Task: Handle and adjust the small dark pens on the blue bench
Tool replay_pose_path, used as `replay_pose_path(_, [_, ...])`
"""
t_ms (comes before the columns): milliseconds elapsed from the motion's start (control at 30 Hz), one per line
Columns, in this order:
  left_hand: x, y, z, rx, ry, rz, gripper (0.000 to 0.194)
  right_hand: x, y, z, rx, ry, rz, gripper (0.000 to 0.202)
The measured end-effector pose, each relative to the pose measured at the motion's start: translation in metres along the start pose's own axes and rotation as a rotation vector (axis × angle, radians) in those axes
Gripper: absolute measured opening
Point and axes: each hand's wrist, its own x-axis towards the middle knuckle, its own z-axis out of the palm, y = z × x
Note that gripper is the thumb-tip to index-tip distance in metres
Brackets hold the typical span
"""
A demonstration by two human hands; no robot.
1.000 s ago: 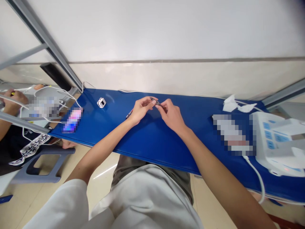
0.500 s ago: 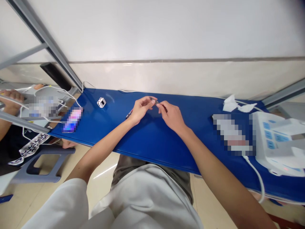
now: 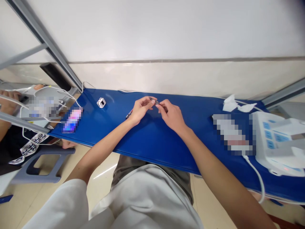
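Note:
Above the middle of the blue tabletop (image 3: pixel 152 136), my left hand (image 3: pixel 140 109) and my right hand (image 3: pixel 171 115) meet at the fingertips. Between them is a dark, slender pen (image 3: pixel 156 102), pinched by both thumbs and forefingers; much of it is covered by the fingers. Beside my left wrist, partly hidden behind it, a second dark pen-like piece (image 3: pixel 128 114) lies on the tabletop. Further left stands a small white cube-shaped device (image 3: pixel 101 102) with a black face.
At left lies a lit phone (image 3: pixel 72 120) with a cable. On the right are another blurred phone (image 3: pixel 232 135), crumpled tissue (image 3: pixel 230 103) and a white power strip (image 3: pixel 274 140). A metal frame post (image 3: pixel 59 62) rises at left; beyond it another person's hand (image 3: pixel 9 100) shows.
My hands stay in nearly the same place, with only a slight shift of the right fingers on the pen. The other person's hand at far left has moved a little.

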Motion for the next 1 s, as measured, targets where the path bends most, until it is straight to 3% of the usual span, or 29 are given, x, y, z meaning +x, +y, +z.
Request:
replay_pose_path(367, [-0.0005,0.0036,0.0004,0.009,0.010,-0.008,0.042,-0.0006,-0.0017,-0.0008,-0.056,-0.012,-0.022,0.049])
replay_pose_path(867, [0.0000,0.0033,-0.0010,0.034,0.019,-0.001,0.044,-0.0007,-0.0040,-0.0014,-0.068,0.034,-0.010,0.041])
replay_pose_path(1000, [-0.0002,0.0027,-0.0014,0.036,0.012,0.009,0.043,0.0005,-0.0024,-0.0017,-0.054,-0.007,-0.036,0.051])
